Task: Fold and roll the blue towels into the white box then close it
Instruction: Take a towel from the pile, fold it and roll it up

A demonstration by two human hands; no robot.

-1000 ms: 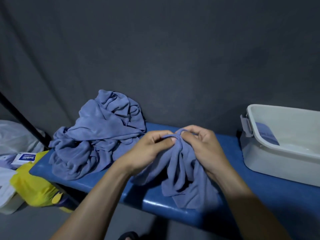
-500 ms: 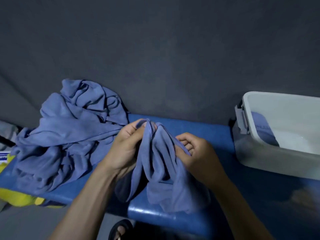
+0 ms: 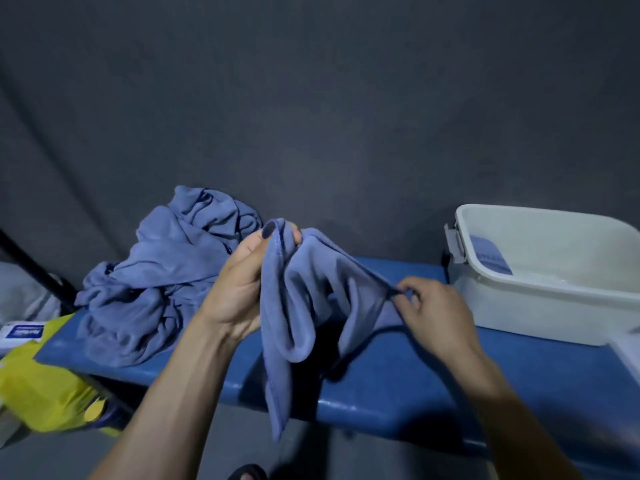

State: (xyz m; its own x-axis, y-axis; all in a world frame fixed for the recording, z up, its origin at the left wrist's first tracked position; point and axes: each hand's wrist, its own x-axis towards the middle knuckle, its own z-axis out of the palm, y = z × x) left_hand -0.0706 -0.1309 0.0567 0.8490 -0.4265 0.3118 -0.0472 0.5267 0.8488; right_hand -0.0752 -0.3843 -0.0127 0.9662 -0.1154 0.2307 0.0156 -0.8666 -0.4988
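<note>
Two hands on one blue towel (image 3: 311, 299), raised just above the blue bench (image 3: 398, 393); left hand (image 3: 242, 289) pinching a gathered corner up high, thumb and fingers closed on the cloth; right hand (image 3: 433, 306) lower and to the right, fingers curled round the hem, drawing it taut. Hem as the line that matters: running down and rightward from the left hand to the right, the rest of the cloth sagging in loose folds below it, one tail hanging past the bench's front edge. Probably still the spreading-out stage, no fold or roll yet made; next move likely a matter of widening that edge until flat, then laying it along the bench. Right hand the nearer to the white box (image 3: 554, 289), standing open at the bench's right end, well apart from the towel; left hand the nearer to the heap of blue towels (image 3: 156, 278) crumpled at the left end, close behind it. Blue label (image 3: 490, 256) inside the box's left wall, printing too faint to read; white packet (image 3: 22, 332) at far left with a blue panel, lettering blurred, no brand legible.
</note>
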